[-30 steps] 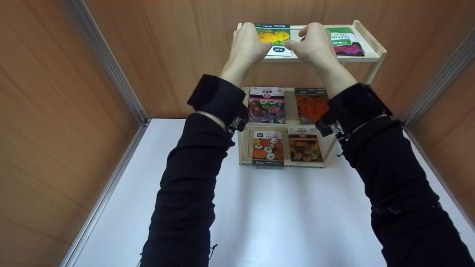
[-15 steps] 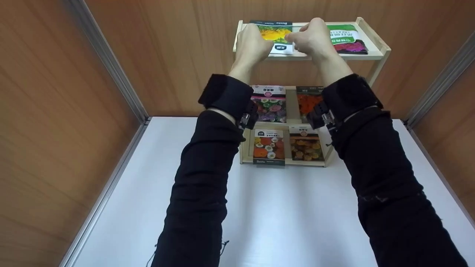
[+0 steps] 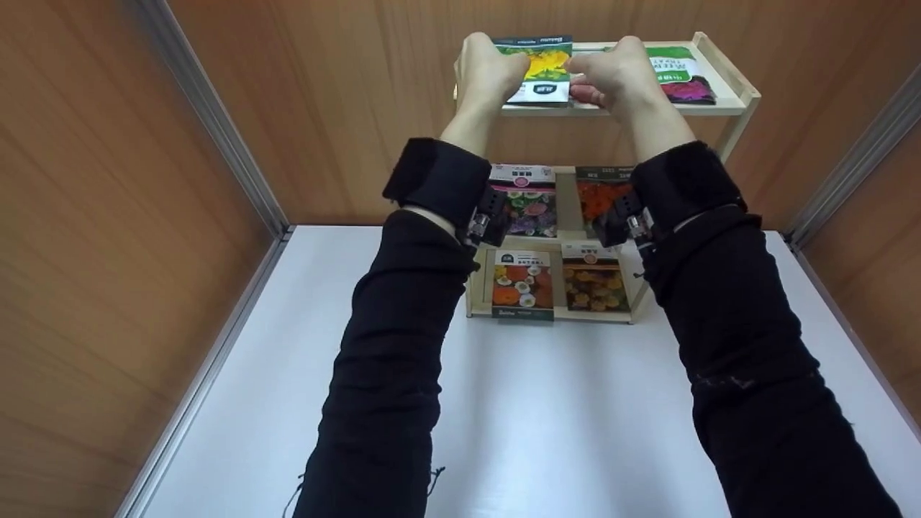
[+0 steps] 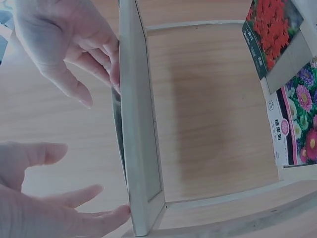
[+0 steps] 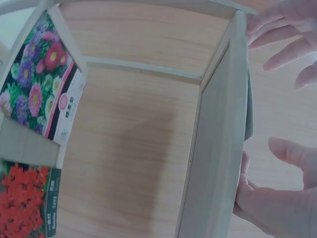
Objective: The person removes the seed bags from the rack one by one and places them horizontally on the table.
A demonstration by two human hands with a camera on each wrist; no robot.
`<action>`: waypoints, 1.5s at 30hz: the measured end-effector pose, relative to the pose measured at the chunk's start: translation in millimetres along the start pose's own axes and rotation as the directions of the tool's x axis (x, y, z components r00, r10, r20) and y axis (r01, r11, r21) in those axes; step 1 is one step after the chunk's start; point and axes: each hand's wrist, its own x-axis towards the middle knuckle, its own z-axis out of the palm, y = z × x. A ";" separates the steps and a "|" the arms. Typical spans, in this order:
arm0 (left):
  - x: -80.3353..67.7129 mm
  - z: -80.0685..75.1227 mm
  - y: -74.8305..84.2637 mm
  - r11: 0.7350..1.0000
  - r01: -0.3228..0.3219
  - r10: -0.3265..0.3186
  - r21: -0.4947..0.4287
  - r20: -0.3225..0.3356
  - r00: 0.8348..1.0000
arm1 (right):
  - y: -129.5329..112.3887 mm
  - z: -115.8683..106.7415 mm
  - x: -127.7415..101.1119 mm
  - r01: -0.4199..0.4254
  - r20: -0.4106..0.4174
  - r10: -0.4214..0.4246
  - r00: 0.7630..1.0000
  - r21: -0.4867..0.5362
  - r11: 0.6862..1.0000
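On the top level of a small wooden shelf rack lies a seed packet picturing yellow flowers. My left hand is at its left side in the head view, partly covering it. In the left wrist view the left hand's fingers are fairly straight, with a fingertip at the shelf board's edge and the thumb apart. Beside the packet's right edge is my right hand. The right wrist view shows the right hand's fingers against the board and its thumb held away. Only the packet's dark edge shows there.
A green and pink packet lies at the top level's right. Below are purple-flower and red-flower packets, then orange-and-white and brown-orange ones. The rack stands on a white table against wood-grain walls.
The yellow-flower packet has shifted slightly right and lies straighter. My right thumb, over the packet half a second ago, is now at its right edge. The left hand stays at the left side.
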 end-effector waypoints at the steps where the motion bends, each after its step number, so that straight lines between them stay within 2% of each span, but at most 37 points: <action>1: -0.2 0.7 0.4 1.000 -0.004 0.004 0.013 -0.001 1.000 | 0.1 -0.2 0.5 -0.001 0.002 0.001 1.000 0.027 1.000; 5: 0.4 3.3 0.0 0.999 -0.004 0.003 0.048 0.007 1.000 | 0.7 -0.5 2.2 -0.007 -0.007 0.007 1.000 0.094 0.996; 11: 3.5 3.1 -4.7 0.997 -0.002 -0.001 0.080 0.030 1.000 | 4.3 2.2 1.7 0.013 0.007 -0.013 1.000 0.074 0.997; 19: 7.1 3.1 -12.2 0.982 -0.067 0.069 0.179 -0.004 0.998 | 3.9 4.4 -1.3 0.039 0.029 -0.043 0.999 0.115 0.993; 25: 5.5 3.4 -13.2 0.974 -0.072 0.084 0.215 -0.046 0.995 | 2.0 -2.3 -4.9 0.103 0.036 -0.108 0.994 0.118 0.988; 31: 4.9 -0.3 -9.3 0.962 -0.059 0.069 0.267 -0.028 0.997 | 1.7 -12.0 -9.2 0.164 0.066 -0.173 0.983 0.123 0.979; 33: 3.8 -2.0 -7.6 0.971 -0.065 0.070 0.229 -0.011 0.998 | 0.7 -15.2 -11.1 0.172 0.072 -0.182 0.981 0.131 0.976; 36: 1.8 -3.5 -5.7 0.991 -0.060 0.059 0.117 0.013 0.998 | -0.1 -19.8 -13.5 0.183 0.077 -0.194 0.978 0.137 0.974; 40: 0.5 -5.7 -6.0 0.998 -0.053 0.053 0.021 0.016 0.998 | 1.4 -25.8 -15.8 0.200 0.087 -0.215 0.973 0.148 0.968; 42: -1.2 -7.9 -8.0 0.997 -0.074 0.074 -0.017 0.000 0.997 | 4.2 -28.9 -17.0 0.215 0.099 -0.232 0.968 0.152 0.965; 45: -5.4 -11.6 -13.7 0.987 -0.138 0.135 -0.084 -0.040 0.990 | 10.3 -34.2 -19.2 0.241 0.116 -0.260 0.959 0.157 0.958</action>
